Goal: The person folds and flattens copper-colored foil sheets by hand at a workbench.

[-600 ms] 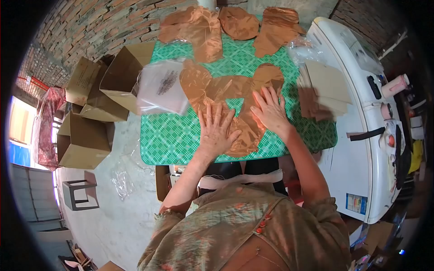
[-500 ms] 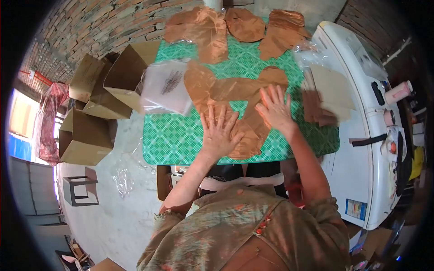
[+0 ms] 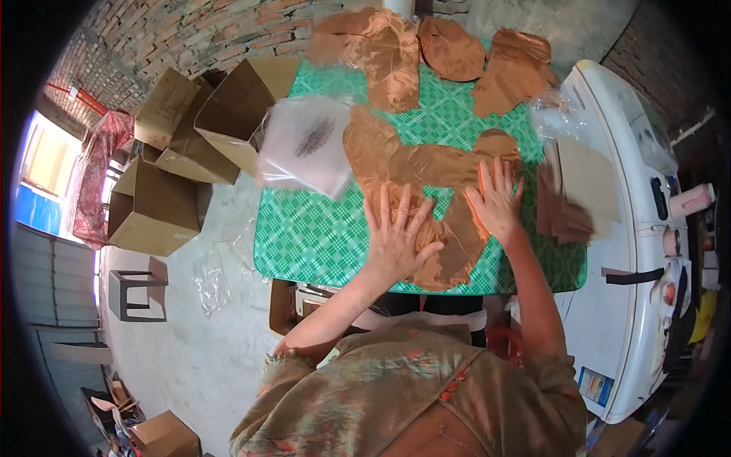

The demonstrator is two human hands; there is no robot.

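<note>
A brown, shiny, crinkled piece [image 3: 434, 164] lies on the green patterned tabletop [image 3: 304, 236], with a gap in its middle where the green shows. My left hand [image 3: 397, 240] rests flat on its lower left part, fingers spread. On the right side of the same piece, my right hand [image 3: 499, 204] lies with fingers apart, its palm near the piece's edge. Neither hand grips anything. Along the far edge of the table are three more brown pieces, among them a rounded one [image 3: 451, 49] and a wider one [image 3: 515, 72].
Clear plastic bags [image 3: 308, 148] lie at the table's left. Flat brown and beige sheets [image 3: 586, 179] are at the right, beside a white appliance [image 3: 647, 228]. Open cardboard boxes [image 3: 164, 209] and a small grey stool [image 3: 137, 295] stand on the floor at left.
The whole view has shifted, so the table and its contents appear further right and slightly lower. Both hands remain spread on the brown piece in nearly the same places.
</note>
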